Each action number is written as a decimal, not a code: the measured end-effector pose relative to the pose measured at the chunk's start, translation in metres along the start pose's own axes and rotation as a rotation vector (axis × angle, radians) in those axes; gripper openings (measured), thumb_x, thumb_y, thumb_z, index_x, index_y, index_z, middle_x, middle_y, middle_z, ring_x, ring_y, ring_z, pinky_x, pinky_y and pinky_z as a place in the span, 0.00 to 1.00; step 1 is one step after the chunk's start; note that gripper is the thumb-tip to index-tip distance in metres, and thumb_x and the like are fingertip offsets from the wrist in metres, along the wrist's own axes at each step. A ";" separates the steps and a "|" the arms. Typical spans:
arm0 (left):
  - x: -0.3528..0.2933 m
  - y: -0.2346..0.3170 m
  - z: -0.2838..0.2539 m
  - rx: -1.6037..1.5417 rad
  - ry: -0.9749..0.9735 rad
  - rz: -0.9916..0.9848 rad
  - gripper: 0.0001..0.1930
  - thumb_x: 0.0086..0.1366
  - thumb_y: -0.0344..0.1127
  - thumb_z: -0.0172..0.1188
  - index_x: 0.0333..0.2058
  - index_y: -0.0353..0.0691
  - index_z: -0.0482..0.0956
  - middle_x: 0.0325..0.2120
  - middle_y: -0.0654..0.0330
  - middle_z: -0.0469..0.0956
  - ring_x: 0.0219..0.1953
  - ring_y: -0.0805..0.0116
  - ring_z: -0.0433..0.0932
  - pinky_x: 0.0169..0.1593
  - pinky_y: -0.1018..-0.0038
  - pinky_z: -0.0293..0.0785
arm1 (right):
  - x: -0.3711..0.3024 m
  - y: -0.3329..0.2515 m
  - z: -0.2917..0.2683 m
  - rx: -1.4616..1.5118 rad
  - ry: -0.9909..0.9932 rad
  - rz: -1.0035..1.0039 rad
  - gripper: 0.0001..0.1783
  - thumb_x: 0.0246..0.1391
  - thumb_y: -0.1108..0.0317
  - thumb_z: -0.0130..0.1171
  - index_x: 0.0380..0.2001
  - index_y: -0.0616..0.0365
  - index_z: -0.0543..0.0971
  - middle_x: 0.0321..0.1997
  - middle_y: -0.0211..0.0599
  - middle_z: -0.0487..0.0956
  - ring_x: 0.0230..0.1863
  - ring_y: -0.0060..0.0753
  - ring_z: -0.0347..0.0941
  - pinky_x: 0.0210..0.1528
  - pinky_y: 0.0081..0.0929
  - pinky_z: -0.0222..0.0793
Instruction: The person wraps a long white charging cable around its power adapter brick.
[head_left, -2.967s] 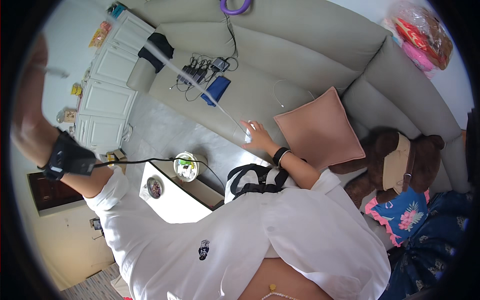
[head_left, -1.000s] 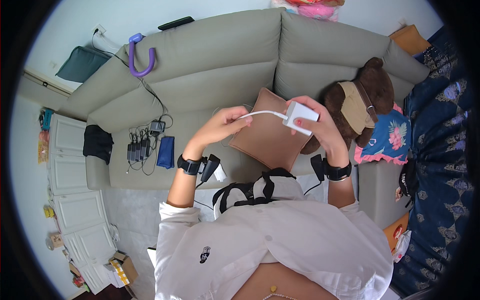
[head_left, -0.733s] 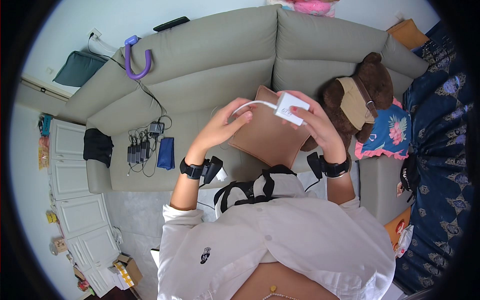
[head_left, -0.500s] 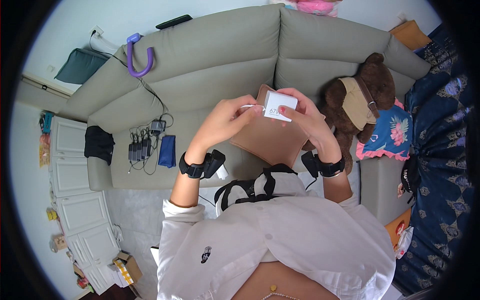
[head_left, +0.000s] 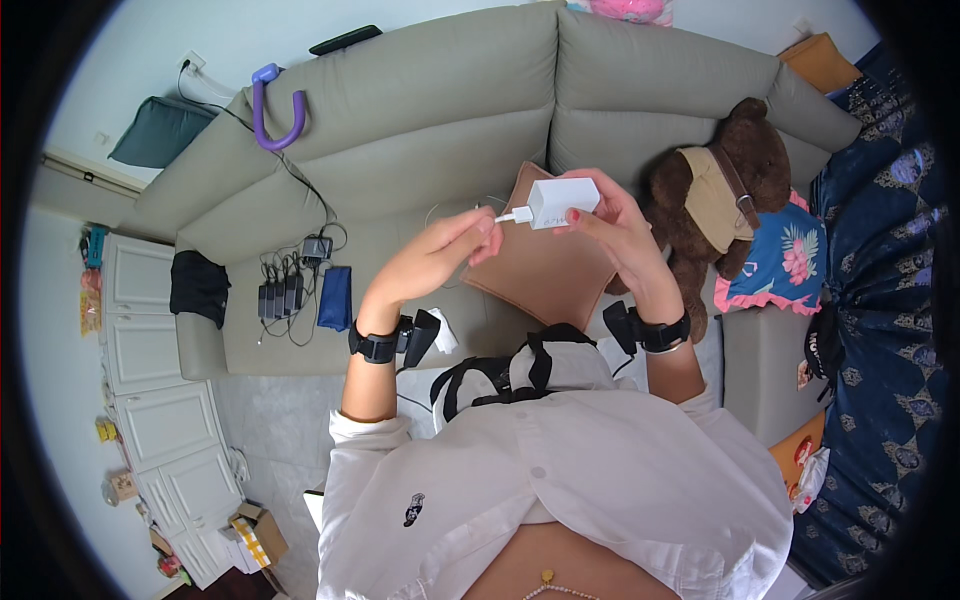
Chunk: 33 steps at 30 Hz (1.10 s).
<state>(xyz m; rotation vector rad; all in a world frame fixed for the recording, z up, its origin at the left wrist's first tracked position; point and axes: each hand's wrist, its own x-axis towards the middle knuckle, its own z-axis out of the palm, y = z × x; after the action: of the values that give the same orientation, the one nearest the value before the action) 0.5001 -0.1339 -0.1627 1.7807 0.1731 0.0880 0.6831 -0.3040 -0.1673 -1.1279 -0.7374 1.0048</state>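
Note:
My right hand (head_left: 620, 222) grips a white charger block (head_left: 563, 203) by its right end, with the thumb on the near side. A white cable plug (head_left: 519, 214) meets the block's left face; how deep it sits I cannot tell. Just behind that plug my left hand (head_left: 452, 246) pinches the thin white charging cable (head_left: 503, 218). Part of the cable loops up beyond the left fingers, and the rest is hidden by the hand. Both hands are held above a tan cushion (head_left: 545, 275) on the sofa.
The grey sofa (head_left: 430, 150) curves around the far side. On its left seat lie black power adapters (head_left: 280, 297) with tangled cords and a blue pouch (head_left: 335, 298). A brown teddy bear (head_left: 712, 205) and a blue floral pillow (head_left: 785, 265) are at the right.
The charger block has turned, so its printed face tips away. My left hand has shifted slightly left and down, and the plug against the block now shows.

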 end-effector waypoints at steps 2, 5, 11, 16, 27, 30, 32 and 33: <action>-0.007 0.004 0.003 -0.117 -0.088 -0.020 0.19 0.75 0.41 0.36 0.33 0.35 0.71 0.23 0.67 0.65 0.29 0.76 0.64 0.41 0.77 0.63 | -0.003 0.000 -0.001 -0.008 -0.018 0.002 0.19 0.56 0.73 0.58 0.51 0.61 0.70 0.46 0.33 0.77 0.46 0.24 0.74 0.47 0.25 0.73; -0.013 0.002 0.003 -0.193 -0.084 -0.036 0.18 0.75 0.41 0.37 0.37 0.34 0.74 0.24 0.67 0.66 0.30 0.76 0.66 0.43 0.76 0.65 | -0.004 0.002 -0.005 -0.034 -0.016 -0.001 0.19 0.56 0.74 0.59 0.51 0.62 0.71 0.46 0.32 0.77 0.45 0.24 0.74 0.47 0.24 0.73; -0.018 -0.018 -0.001 -0.104 0.032 -0.066 0.16 0.74 0.39 0.40 0.42 0.34 0.74 0.26 0.66 0.69 0.32 0.75 0.69 0.46 0.77 0.66 | -0.003 0.006 -0.010 0.020 0.112 -0.047 0.19 0.56 0.75 0.58 0.51 0.61 0.71 0.45 0.32 0.78 0.42 0.22 0.75 0.46 0.23 0.72; -0.011 -0.002 0.018 -0.158 0.271 0.002 0.12 0.68 0.33 0.52 0.48 0.36 0.73 0.31 0.64 0.75 0.37 0.76 0.73 0.46 0.78 0.69 | -0.003 0.002 -0.006 -0.062 0.074 0.062 0.20 0.54 0.73 0.61 0.51 0.61 0.72 0.45 0.32 0.78 0.42 0.20 0.74 0.45 0.21 0.71; -0.014 0.044 -0.002 -0.029 0.468 -0.008 0.16 0.65 0.40 0.59 0.46 0.36 0.77 0.27 0.66 0.79 0.18 0.86 0.67 0.19 0.86 0.57 | 0.001 0.054 0.020 0.399 0.027 -0.036 0.25 0.65 0.48 0.43 0.52 0.57 0.71 0.56 0.36 0.71 0.52 0.35 0.73 0.45 0.27 0.71; -0.032 0.067 -0.009 -0.217 0.663 0.156 0.19 0.66 0.40 0.55 0.50 0.31 0.73 0.35 0.62 0.76 0.19 0.84 0.62 0.20 0.87 0.53 | -0.003 0.148 -0.007 0.133 -0.198 0.378 0.32 0.66 0.40 0.33 0.54 0.56 0.70 0.51 0.33 0.76 0.52 0.29 0.72 0.48 0.27 0.69; -0.034 0.084 -0.007 -0.317 0.776 0.256 0.22 0.64 0.38 0.57 0.53 0.32 0.70 0.41 0.58 0.75 0.26 0.81 0.68 0.24 0.85 0.59 | -0.012 0.192 0.001 0.008 -0.417 0.636 0.37 0.63 0.35 0.33 0.54 0.57 0.70 0.51 0.35 0.76 0.52 0.29 0.72 0.51 0.29 0.68; -0.034 0.090 -0.003 -0.338 0.849 0.300 0.22 0.63 0.37 0.58 0.53 0.33 0.72 0.44 0.57 0.76 0.27 0.80 0.71 0.26 0.84 0.62 | -0.013 0.204 0.018 -0.043 -0.495 0.780 0.40 0.61 0.32 0.34 0.54 0.57 0.70 0.51 0.36 0.77 0.52 0.30 0.73 0.52 0.30 0.67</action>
<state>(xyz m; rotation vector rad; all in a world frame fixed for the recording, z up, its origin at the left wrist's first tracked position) 0.4728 -0.1558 -0.0727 1.3247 0.4645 1.0318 0.6076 -0.2879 -0.3578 -1.2435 -0.7098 1.9822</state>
